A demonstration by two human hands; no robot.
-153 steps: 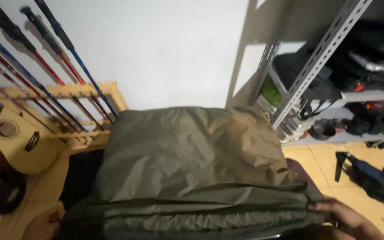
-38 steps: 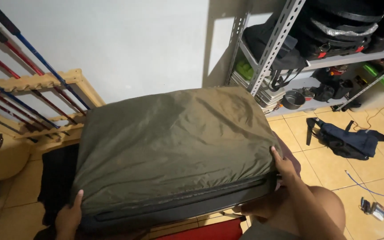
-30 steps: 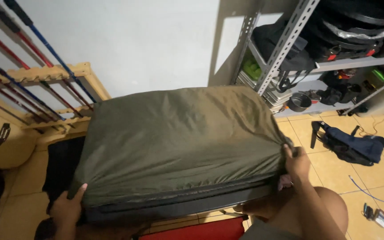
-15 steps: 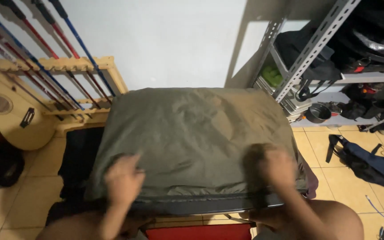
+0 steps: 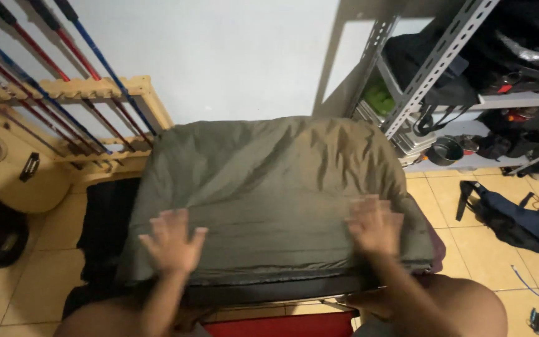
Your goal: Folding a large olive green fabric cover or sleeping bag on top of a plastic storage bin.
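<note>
Your single head-worn camera looks steeply down and forward from close above your left hand (image 5: 173,240) and right hand (image 5: 374,223), spread on a folded olive-green fabric bundle (image 5: 269,193), facing a white wall (image 5: 232,56).

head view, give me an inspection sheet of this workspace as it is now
surface: tan tiled floor, low red edge under the bundle
job's things: folded olive padded cover, wrinkled, dark layer beneath
clutter: navy bag on floor, metal pot by shelf
grippers: left hand and right hand flat on cover, fingers spread, blurred
cables: thin blue cord on floor at right
surroundings: white wall, wooden rack of poles, guitar, metal shelving
</note>
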